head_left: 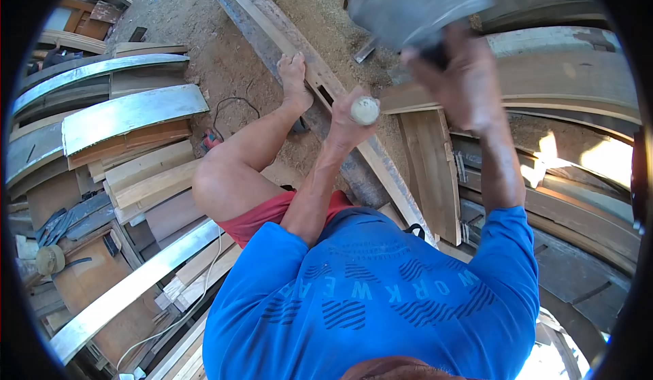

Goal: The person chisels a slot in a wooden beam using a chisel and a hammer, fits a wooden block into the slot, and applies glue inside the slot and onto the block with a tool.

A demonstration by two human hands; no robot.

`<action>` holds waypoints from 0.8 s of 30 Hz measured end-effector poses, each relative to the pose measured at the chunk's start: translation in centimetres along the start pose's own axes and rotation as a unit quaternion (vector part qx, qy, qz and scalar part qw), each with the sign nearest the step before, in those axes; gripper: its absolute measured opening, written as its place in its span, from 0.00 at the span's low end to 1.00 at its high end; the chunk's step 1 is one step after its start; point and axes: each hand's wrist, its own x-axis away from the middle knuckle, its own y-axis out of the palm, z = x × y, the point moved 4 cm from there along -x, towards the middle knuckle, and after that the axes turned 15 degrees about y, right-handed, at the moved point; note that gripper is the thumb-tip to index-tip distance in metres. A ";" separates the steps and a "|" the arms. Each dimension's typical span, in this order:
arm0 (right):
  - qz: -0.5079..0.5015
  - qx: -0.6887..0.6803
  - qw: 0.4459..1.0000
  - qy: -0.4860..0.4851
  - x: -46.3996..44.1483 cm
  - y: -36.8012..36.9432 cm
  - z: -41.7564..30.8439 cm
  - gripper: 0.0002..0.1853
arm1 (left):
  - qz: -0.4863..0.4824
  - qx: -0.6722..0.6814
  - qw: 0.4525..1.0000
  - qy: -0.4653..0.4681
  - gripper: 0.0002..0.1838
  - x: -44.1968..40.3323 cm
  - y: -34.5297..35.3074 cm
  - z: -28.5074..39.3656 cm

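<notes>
My left hand [345, 127] is closed around an upright chisel handle, its round pale end [365, 110] facing up at me. The blade is hidden below my fist. Under it runs a long wooden beam [381, 169], with a dark rectangular slot [325, 94] cut into it just beyond my fist. My right hand [459, 84], raised and smeared by motion, grips the dark handle of a wide grey tool [418, 6]. That tool is too blurred to tell its kind. My bare foot [294, 80] presses on the beam.
Stacked boards and pale metal-like sheets [136, 118] lie to the left. More planks [571, 84] are piled at the right, with a short wide board [432, 176] beside the beam. A dark cord [235, 99] runs over the sawdust-strewn ground [183, 26] to a red tool [211, 138].
</notes>
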 end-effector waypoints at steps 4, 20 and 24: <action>0.221 -0.182 0.950 -0.124 -0.6 -8.9 -1.3 0.11 | 0.043 0.012 0.997 -0.055 0.10 0.9 1.3 -0.5; 0.229 -0.366 0.896 -0.101 -1.5 -4.9 0.5 0.06 | 0.125 -0.175 0.977 -0.004 0.24 -3.1 -4.0 -8.6; 0.223 -0.363 0.899 -0.100 -3.3 -4.4 1.8 0.05 | 0.135 -0.172 0.975 0.028 0.06 -4.5 -4.6 -6.7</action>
